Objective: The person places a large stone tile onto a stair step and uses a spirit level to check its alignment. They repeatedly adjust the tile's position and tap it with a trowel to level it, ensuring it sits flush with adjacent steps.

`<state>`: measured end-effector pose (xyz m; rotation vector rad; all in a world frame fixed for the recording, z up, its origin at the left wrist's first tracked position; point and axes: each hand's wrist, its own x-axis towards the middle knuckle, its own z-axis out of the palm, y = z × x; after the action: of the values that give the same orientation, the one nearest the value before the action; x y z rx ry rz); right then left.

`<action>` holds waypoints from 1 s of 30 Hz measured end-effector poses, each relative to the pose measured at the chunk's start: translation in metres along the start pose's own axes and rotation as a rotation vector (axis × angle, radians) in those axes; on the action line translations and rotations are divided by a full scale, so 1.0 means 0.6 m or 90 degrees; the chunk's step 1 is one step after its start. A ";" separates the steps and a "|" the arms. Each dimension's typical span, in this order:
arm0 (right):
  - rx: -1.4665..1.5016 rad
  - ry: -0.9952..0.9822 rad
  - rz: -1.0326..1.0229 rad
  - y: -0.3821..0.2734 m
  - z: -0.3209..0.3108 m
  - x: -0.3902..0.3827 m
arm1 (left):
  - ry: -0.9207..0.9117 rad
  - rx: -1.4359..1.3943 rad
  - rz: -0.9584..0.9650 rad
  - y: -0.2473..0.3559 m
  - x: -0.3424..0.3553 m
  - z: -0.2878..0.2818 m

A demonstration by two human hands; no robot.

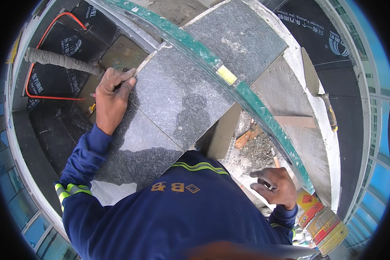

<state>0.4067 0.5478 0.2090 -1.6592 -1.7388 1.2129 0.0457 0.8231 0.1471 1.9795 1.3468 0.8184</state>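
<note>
My left hand (111,100) is at the left edge of a grey stone tile (177,86), thumb and fingers pinched together beside the edge. What lies between the fingertips, if anything, is too small to make out. My right hand (276,187) hangs at the lower right, fingers half curled with a gap between thumb and forefinger, and nothing shows in it. Just beyond it stands a thin tool with a wooden handle (276,161). A long green spirit level (206,58) with a yellow vial lies across the tiles, from the top left towards the lower right.
Another grey tile (242,37) lies at the far side. Mortar rubble (260,147) fills a gap beside my right hand. A trowel with a yellow-and-black handle (330,113) rests on the right ledge. Yellow-and-red cans (327,229) stand lower right. A wrapped pipe (65,60) juts out at left.
</note>
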 end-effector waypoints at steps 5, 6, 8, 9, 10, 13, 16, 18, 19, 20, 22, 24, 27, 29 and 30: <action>-0.275 0.134 0.066 -0.140 -0.194 -0.093 | 0.004 0.006 0.023 -0.005 -0.002 0.003; -0.325 0.182 0.100 -0.154 -0.223 -0.084 | 0.002 0.012 0.027 -0.006 0.000 0.003; -0.311 0.232 0.157 -0.142 -0.289 -0.010 | 0.001 -0.017 0.036 -0.003 0.003 0.006; -0.289 0.238 0.185 -0.125 -0.316 0.043 | 0.000 -0.032 0.043 -0.001 0.006 0.006; -0.259 0.226 0.192 -0.086 -0.343 0.109 | 0.005 -0.006 0.030 0.004 -0.002 0.001; -0.159 0.223 0.150 0.040 -0.377 0.267 | -0.005 0.003 0.067 0.005 0.008 0.001; -0.188 0.209 0.062 0.137 -0.366 0.399 | 0.008 0.014 0.100 0.012 0.009 0.008; -0.148 0.217 0.103 0.200 -0.361 0.459 | 0.008 0.016 0.107 0.011 0.010 0.007; -0.117 0.206 0.135 0.209 -0.355 0.481 | 0.010 0.009 0.110 0.009 0.009 0.007; -0.085 0.191 0.169 0.196 -0.339 0.500 | 0.010 0.004 0.109 0.008 0.006 0.008; -0.204 0.186 0.197 0.176 -0.327 0.497 | 0.012 0.034 0.091 0.023 0.006 0.006; -0.228 0.187 0.197 0.179 -0.318 0.495 | 0.011 0.054 0.092 0.030 0.008 0.006; -0.257 0.313 0.157 0.176 -0.286 0.496 | 0.005 0.090 0.087 0.024 0.007 0.004; -0.268 0.228 0.163 0.200 -0.291 0.509 | 0.002 0.062 0.063 0.016 0.008 0.007; -0.276 0.275 0.098 0.221 -0.288 0.504 | -0.005 0.059 0.050 0.021 0.001 0.003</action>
<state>0.5669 0.8707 0.1144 -2.1421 -1.6890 0.4858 0.0547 0.8193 0.1556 2.1171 1.3319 0.7968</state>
